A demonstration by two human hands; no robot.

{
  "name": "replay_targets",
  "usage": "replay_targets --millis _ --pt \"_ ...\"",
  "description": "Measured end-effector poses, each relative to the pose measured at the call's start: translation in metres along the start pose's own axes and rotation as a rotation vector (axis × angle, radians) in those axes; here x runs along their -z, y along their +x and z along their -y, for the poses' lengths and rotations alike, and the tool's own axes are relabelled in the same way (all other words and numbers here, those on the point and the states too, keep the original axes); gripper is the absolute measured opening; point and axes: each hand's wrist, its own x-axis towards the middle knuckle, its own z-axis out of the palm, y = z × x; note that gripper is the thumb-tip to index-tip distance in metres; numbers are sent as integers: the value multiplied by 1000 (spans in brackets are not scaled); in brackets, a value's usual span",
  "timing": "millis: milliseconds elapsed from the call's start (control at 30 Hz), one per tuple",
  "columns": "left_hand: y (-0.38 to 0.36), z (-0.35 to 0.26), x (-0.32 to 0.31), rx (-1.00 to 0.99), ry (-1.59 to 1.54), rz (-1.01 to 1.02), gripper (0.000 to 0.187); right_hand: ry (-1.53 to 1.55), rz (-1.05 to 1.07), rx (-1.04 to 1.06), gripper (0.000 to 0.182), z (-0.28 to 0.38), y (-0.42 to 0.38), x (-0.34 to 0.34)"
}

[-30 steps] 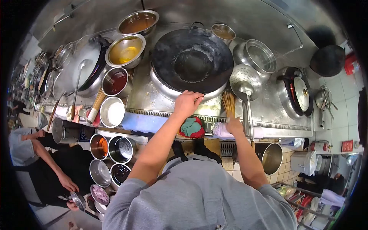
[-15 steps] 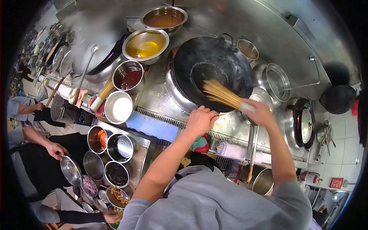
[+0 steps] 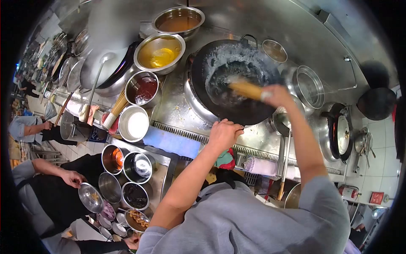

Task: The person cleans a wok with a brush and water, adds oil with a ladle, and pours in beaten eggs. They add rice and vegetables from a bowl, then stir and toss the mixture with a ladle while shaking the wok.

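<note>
A large black wok point(image 3: 203, 101) sits on the stove, with foamy liquid swirled round its inside. My right hand point(image 3: 277, 96) is closed round the pale end of a bamboo brush point(image 3: 247, 89), whose blurred bristles are over the middle of the wok. At the wok's near rim is my left hand point(image 3: 226, 133), its fingers curled together over the edge. A ladle point(image 3: 281, 122) and a perforated strainer lie just right of the wok, their handles toward me.
Bowls of yellow oil point(image 3: 160, 53) and brown liquid point(image 3: 179, 20) stand back left. Beside them are pots of red sauce point(image 3: 144, 88) and white contents point(image 3: 136, 125). A co-worker's hand point(image 3: 74, 178) holds a metal bowl point(image 3: 91, 199) at left. Another wok point(image 3: 343, 134) stands right.
White foamy liquid now rings the wok's inside. The brush and my right hand have moved slightly up, the bristles now pointing left. My left hand stays at the rim.
</note>
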Motion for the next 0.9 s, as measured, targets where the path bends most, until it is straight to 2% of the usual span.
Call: replay_targets --millis 67,133,200,300,333,400,467,500,533,600,667,767,800,833,867,900 --pt "3 12 -6 -20 -91 13 22 -211 -245 -98 31 11 54 15" --pt "6 21 -10 -31 -181 17 23 -59 -412 -314 29 56 73 -8" --pt "6 23 -13 -104 -212 -8 21 130 -419 -41 31 58 61 -60" --pt "7 22 -14 -128 -192 -62 20 106 -269 -104 35 78 -22 -74" --pt "7 21 -15 -131 -192 -64 20 80 -196 -136 39 68 -44 -61" --pt "6 18 -16 -129 -59 -140 22 -87 -194 -55 36 26 -69 -37" --pt "2 16 -18 -135 -41 -152 24 -249 -110 -87 33 -8 -45 10" --pt "7 16 -18 -152 -19 -174 26 -271 -243 -135 29 -13 -13 18" --pt "9 17 -20 -176 -11 -187 26 -188 -276 -172 28 0 18 17" --pt "10 23 -29 -156 -9 -203 30 -74 -410 -192 26 21 88 -25" --pt "11 20 -28 -161 -29 -267 34 211 -481 -188 30 73 72 -63" --pt "13 21 -29 -188 24 -219 34 286 -302 -140 30 105 1 -79" --pt "13 22 -31 -184 53 -227 34 251 -211 -104 30 99 -23 -78" --pt "12 18 -26 -166 48 -196 34 213 -216 -47 29 78 -45 -83" --pt "13 17 -26 -190 49 -192 34 68 -80 -27 34 70 -74 -46" --pt "13 19 -27 -167 60 -198 34 133 -103 5 32 25 -84 -38"
